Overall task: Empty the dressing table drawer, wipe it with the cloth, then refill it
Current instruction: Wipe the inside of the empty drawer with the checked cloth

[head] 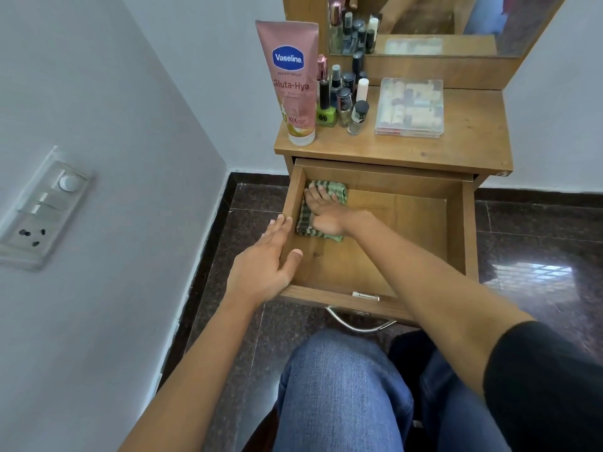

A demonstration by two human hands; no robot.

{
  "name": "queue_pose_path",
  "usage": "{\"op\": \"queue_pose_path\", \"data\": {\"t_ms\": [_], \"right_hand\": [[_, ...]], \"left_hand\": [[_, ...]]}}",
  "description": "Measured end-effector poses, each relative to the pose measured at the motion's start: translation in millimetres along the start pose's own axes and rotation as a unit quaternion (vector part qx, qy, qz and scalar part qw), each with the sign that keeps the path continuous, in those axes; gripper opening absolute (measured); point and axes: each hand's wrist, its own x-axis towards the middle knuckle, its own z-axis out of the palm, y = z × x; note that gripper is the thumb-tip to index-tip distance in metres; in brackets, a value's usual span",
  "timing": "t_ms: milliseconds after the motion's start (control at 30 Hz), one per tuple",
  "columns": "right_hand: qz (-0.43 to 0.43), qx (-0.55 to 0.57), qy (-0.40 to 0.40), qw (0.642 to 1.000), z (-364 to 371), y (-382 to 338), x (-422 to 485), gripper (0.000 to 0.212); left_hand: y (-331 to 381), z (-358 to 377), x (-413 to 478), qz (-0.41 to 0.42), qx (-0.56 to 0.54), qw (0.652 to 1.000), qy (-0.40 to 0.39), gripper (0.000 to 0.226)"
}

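wiping | our right hand (323, 213) presses flat on cloth (336, 190), frame centre | left hand (264, 259) clasps drawer (470, 236) wall, steadying it

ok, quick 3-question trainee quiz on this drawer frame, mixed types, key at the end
1. True or false: the left hand presses the green striped cloth.
2. Where in the drawer does the cloth lie? A) far-left corner B) near-right corner C) middle of the front
3. Which tall item stands at the left edge of the tabletop?

Key
1. False: the right hand presses it flat; the left hand holds the drawer's left wall, thumb inside.
2. A
3. The pink Vaseline tube.
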Motion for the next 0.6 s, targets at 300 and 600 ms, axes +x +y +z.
{"op": "queue_pose_path", "data": {"t_ms": [300,600], "right_hand": [[-0.123,-0.021,-0.087,0.988,36,-2,-48,0.067],[-0.171,-0.053,-0.078,0.981,44,5,-52,0.057]], "left_hand": [[1,-1,2,-0.004,0.004,1.000,-0.001,0.063],[0,-1,-1,0.001,0.013,1.000,-0.005,0.061]]}}
